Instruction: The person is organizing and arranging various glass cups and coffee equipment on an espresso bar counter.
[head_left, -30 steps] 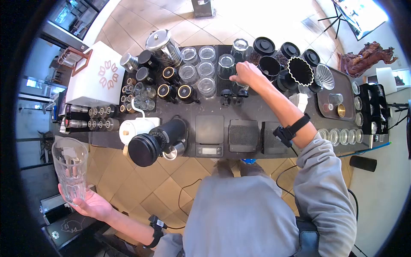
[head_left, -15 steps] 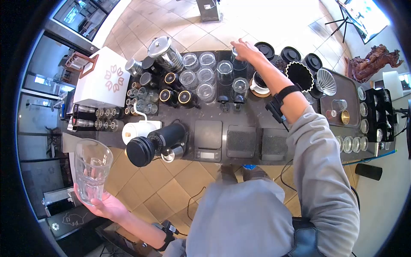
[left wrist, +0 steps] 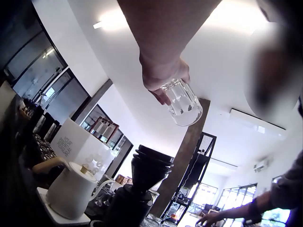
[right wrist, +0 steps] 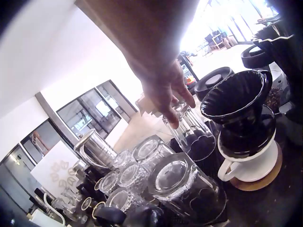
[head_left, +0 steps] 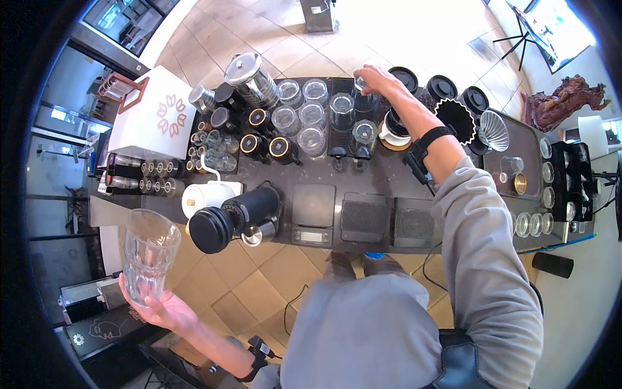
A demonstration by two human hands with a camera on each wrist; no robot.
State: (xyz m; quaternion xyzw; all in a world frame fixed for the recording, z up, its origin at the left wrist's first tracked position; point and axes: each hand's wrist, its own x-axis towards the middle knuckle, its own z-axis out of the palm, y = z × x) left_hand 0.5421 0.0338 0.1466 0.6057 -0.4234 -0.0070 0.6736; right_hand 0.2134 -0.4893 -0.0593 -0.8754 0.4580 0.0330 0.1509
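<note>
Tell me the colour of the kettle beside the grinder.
White kettle, clearest in the head view.

A clear ribbed glass tumbler [head_left: 148, 256] is held in the left hand [head_left: 162, 310]. By the right hand [head_left: 379, 81], a glossy black fluted dripper [right wrist: 236, 101] is seen on a white ceramic cup [right wrist: 248, 165].

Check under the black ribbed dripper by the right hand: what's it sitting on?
The black ribbed dripper sits on a white cup, which rests on a round brown coaster. The cup's inside is covered by the dripper. The right hand touches a glass beside it.
</note>
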